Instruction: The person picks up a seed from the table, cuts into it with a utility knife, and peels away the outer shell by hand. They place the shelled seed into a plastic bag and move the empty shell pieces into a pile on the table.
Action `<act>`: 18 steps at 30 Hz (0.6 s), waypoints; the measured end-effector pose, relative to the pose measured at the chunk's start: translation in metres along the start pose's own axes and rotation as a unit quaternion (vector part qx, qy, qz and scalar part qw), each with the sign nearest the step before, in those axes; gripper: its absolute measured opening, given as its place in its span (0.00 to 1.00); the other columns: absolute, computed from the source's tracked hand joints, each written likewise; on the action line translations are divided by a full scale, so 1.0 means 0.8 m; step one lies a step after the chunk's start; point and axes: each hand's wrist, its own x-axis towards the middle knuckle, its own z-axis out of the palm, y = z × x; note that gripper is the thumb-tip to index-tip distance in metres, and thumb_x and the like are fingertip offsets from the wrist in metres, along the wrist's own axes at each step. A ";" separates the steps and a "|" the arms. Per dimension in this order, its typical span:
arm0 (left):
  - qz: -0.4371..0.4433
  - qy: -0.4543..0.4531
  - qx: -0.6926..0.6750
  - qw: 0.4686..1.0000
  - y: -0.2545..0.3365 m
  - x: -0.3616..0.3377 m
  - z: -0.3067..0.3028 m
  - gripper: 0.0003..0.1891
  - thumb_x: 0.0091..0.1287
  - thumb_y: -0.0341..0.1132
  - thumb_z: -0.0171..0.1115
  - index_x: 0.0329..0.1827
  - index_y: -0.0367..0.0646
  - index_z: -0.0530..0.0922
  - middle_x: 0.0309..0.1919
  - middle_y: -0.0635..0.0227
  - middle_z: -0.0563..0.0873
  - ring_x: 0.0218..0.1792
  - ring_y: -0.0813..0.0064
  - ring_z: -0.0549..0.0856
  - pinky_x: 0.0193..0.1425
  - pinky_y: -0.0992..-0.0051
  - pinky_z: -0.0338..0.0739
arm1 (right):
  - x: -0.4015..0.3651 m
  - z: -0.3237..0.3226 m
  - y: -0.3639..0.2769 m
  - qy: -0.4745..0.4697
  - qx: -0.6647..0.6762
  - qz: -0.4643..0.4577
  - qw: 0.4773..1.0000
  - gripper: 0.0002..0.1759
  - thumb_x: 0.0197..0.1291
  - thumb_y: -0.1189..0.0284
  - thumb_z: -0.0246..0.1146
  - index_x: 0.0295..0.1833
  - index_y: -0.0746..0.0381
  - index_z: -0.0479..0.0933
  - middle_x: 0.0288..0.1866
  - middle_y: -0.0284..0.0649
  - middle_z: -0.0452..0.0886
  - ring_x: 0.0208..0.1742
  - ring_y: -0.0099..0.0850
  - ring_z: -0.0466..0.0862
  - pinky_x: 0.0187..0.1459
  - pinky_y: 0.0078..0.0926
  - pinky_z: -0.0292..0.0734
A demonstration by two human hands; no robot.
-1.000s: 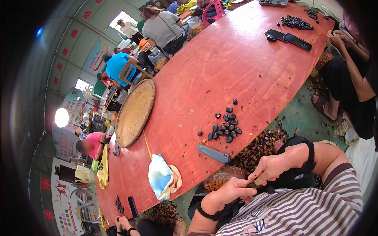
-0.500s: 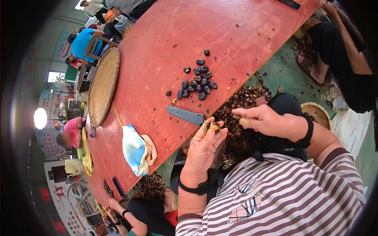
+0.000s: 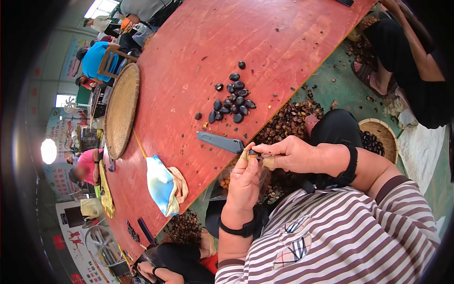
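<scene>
My left hand (image 3: 243, 184) is closed in a pinch around a dark-shelled nut (image 3: 255, 154), partly hidden by the fingers. Against the nut's other side press the fingers and thumb of my right hand (image 3: 295, 156). Tan coverings wrap some fingertips of both hands. Just beyond the hands, near the table edge, lies a grey utility knife (image 3: 220, 141). Farther up the red table (image 3: 189, 61) is a loose pile of glossy black oval nuts (image 3: 231, 105).
A round woven tray (image 3: 122, 111) and a blue-white cloth (image 3: 162, 184) lie on the table. Shell scraps (image 3: 298, 116) cover the floor below its edge. At right stands a basket of dark nuts (image 3: 372, 143). Other people sit around the table, one in blue (image 3: 98, 59).
My right hand has moved left and now meets the left hand at the nut. The orange inside of the nut, visible earlier, is now mostly covered. The view has shifted slightly.
</scene>
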 end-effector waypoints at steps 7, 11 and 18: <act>-0.004 0.028 0.040 0.999 -0.005 0.002 0.004 0.17 0.63 0.35 0.50 0.52 0.35 0.66 0.44 0.68 0.75 0.45 0.78 0.74 0.52 0.78 0.65 | 0.011 0.004 0.028 0.059 -0.079 -0.095 0.991 0.16 0.54 0.73 0.55 0.51 0.57 0.72 0.19 0.38 0.73 0.24 0.17 0.70 0.29 0.18 0.69; 0.006 0.041 0.049 0.998 -0.010 0.004 0.004 0.16 0.63 0.32 0.50 0.53 0.37 0.67 0.40 0.73 0.76 0.39 0.86 0.75 0.42 0.85 0.68 | 0.015 0.006 0.033 0.065 -0.068 -0.111 0.989 0.15 0.54 0.73 0.55 0.49 0.58 0.73 0.20 0.35 0.73 0.23 0.17 0.69 0.28 0.18 0.69; 0.012 0.050 0.124 0.991 -0.007 0.004 0.006 0.15 0.62 0.31 0.52 0.52 0.37 0.69 0.35 0.77 0.76 0.31 0.91 0.72 0.33 0.91 0.65 | 0.008 -0.007 0.006 -0.001 0.124 0.082 0.989 0.15 0.55 0.73 0.55 0.49 0.59 0.74 0.18 0.27 0.71 0.18 0.14 0.64 0.20 0.12 0.62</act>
